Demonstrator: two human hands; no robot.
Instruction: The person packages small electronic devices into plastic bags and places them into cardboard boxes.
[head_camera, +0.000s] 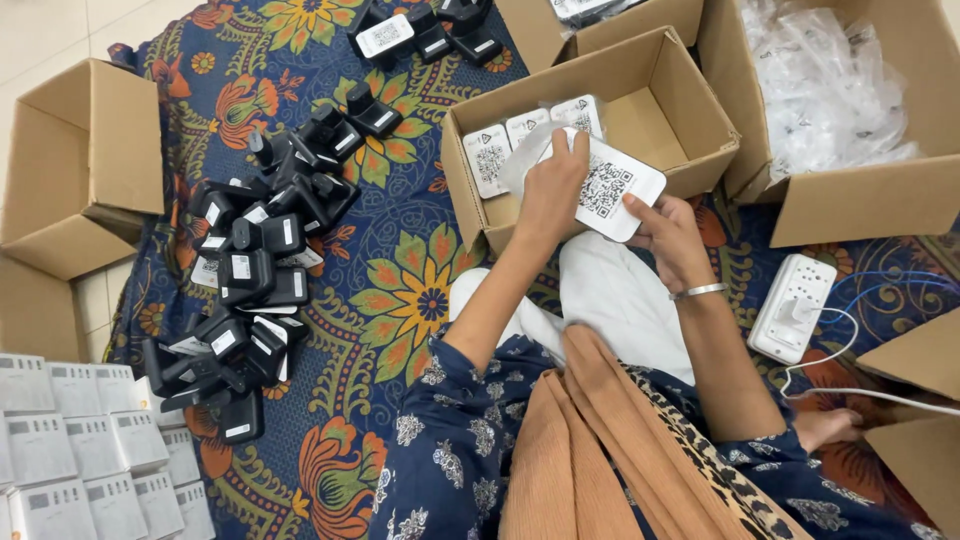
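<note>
My left hand (553, 190) and my right hand (668, 232) together hold a small white box (613, 188) with a square black code pattern on its face, just above the near wall of an open cardboard carton (668, 70). A thin clear plastic wrap seems to cover the box under my left fingers. Inside the carton, along its left side, stand three similar wrapped white boxes (520, 135). My right wrist wears a silver bangle (698, 291).
A heap of black adapters (255, 265) lies on the floral cloth to the left. Stacked white boxes (90, 450) sit at bottom left. An empty carton (85, 165) is at left, a carton of plastic bags (830, 90) at top right, a white power strip (795, 305) at right.
</note>
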